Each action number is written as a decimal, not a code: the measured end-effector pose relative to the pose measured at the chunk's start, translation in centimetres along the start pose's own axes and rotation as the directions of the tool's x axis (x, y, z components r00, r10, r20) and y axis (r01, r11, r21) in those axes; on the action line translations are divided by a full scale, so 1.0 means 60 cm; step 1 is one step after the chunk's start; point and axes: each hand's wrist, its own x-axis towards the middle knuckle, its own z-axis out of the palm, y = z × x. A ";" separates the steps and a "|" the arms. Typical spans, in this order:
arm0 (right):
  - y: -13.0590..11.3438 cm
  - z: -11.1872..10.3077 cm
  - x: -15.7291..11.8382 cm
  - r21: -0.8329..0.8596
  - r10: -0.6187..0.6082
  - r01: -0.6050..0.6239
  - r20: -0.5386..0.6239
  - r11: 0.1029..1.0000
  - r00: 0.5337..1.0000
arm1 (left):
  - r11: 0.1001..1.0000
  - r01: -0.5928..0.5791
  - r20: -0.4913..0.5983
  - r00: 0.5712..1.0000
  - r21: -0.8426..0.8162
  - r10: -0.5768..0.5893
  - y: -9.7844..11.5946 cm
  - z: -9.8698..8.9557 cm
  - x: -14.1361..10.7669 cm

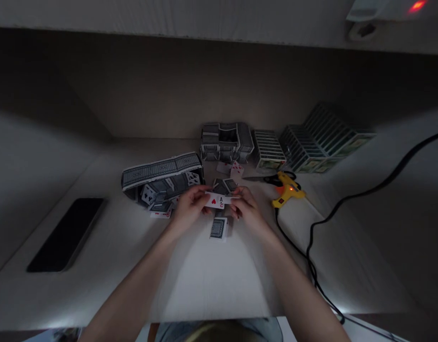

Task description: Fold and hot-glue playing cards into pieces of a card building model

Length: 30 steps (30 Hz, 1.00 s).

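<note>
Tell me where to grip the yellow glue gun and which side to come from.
Best by the handle of the glue gun, probably coming from the near side: it angles toward the person, with the cord leaving its end. The scissors lie by the gun's far end, so approaching from there looks more awkward.

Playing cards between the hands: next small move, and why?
Probably even up the overlap: the left hand and right hand pinch the playing cards from opposite ends, and their edges look offset, though the detail is small.

Phone (66,235) left, cards (214,200) centre, glue gun (288,191) right
</note>
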 end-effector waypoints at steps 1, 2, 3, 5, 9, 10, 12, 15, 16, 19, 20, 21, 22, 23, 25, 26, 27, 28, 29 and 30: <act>0.003 -0.001 0.002 -0.002 -0.010 0.010 -0.008 1.000 1.000 | 1.000 -0.001 0.005 1.000 0.004 0.001 0.001 0.001 0.000; 0.005 -0.002 0.003 -0.001 -0.015 0.015 -0.015 1.000 1.000 | 1.000 0.000 0.009 1.000 0.007 0.000 0.002 0.002 -0.001; 0.007 -0.002 0.004 0.002 -0.019 0.019 -0.022 1.000 1.000 | 1.000 0.002 0.011 1.000 0.010 -0.002 0.003 0.003 -0.002; 0.008 -0.002 0.004 0.003 -0.024 0.024 -0.028 1.000 0.999 | 1.000 0.009 0.015 1.000 0.011 -0.009 0.005 0.005 -0.003; 0.006 -0.002 0.004 -0.005 -0.035 0.034 -0.024 0.999 0.999 | 0.999 0.033 0.039 0.999 -0.010 -0.033 0.006 0.006 -0.004; 0.006 -0.002 0.004 -0.005 -0.034 0.034 -0.021 0.999 0.999 | 0.999 0.042 0.047 0.998 -0.023 -0.041 0.006 0.005 -0.005; 0.005 -0.002 0.004 -0.001 -0.029 0.029 -0.013 1.000 0.999 | 0.996 0.061 0.056 0.997 -0.061 -0.058 0.005 0.004 -0.006; 0.007 -0.002 0.003 0.018 -0.022 0.022 0.004 1.000 1.000 | 0.986 0.088 0.071 0.994 -0.140 -0.078 0.003 0.003 -0.007; 0.007 -0.001 0.003 0.028 -0.020 0.020 0.012 0.999 1.000 | 0.982 0.095 0.080 0.993 -0.161 -0.083 0.002 0.003 -0.007; 0.006 -0.001 0.002 0.048 -0.012 0.010 0.033 0.999 0.999 | 0.977 0.110 0.127 0.988 -0.184 -0.087 0.000 0.002 -0.006; 0.005 -0.001 0.002 0.049 -0.011 0.009 0.036 0.999 0.999 | 0.977 0.113 0.140 0.986 -0.183 -0.088 -0.001 0.002 -0.005; 0.004 -0.002 0.001 0.048 -0.009 0.007 0.037 0.999 0.999 | 0.976 0.116 0.151 0.984 -0.183 -0.089 -0.003 0.002 -0.004; 0.003 -0.002 0.001 0.046 -0.008 0.007 0.037 0.999 0.999 | 0.974 0.121 0.158 0.983 -0.189 -0.092 -0.004 0.002 -0.003; 0.002 -0.002 0.000 0.044 -0.009 0.007 0.035 0.999 0.999 | 0.972 0.128 0.162 0.982 -0.196 -0.096 -0.006 0.002 -0.002; 0.000 -0.001 0.000 0.034 -0.010 0.009 0.030 0.999 0.999 | 0.968 0.138 0.159 0.982 -0.210 -0.106 -0.008 0.002 -0.001; -0.001 -0.001 -0.001 0.027 -0.011 0.010 0.028 1.000 1.000 | 0.966 0.142 0.156 0.982 -0.215 -0.109 -0.009 0.002 -0.001; -0.002 -0.001 -0.001 0.018 -0.013 0.013 0.025 1.000 1.000 | 0.964 0.144 0.156 0.982 -0.222 -0.111 -0.010 0.002 -0.001; -0.002 -0.001 -0.001 0.010 -0.018 0.018 0.022 1.000 1.000 | 0.961 0.146 0.157 0.981 -0.236 -0.111 -0.010 0.002 -0.002; -0.001 0.000 -0.002 0.001 -0.027 0.027 0.020 1.000 0.999 | 0.954 0.150 0.164 0.980 -0.258 -0.110 -0.009 0.003 -0.003; 0.000 0.000 -0.002 -0.011 -0.041 0.042 0.019 0.999 0.999 | 0.945 0.154 0.174 0.979 -0.290 -0.106 -0.009 0.003 -0.004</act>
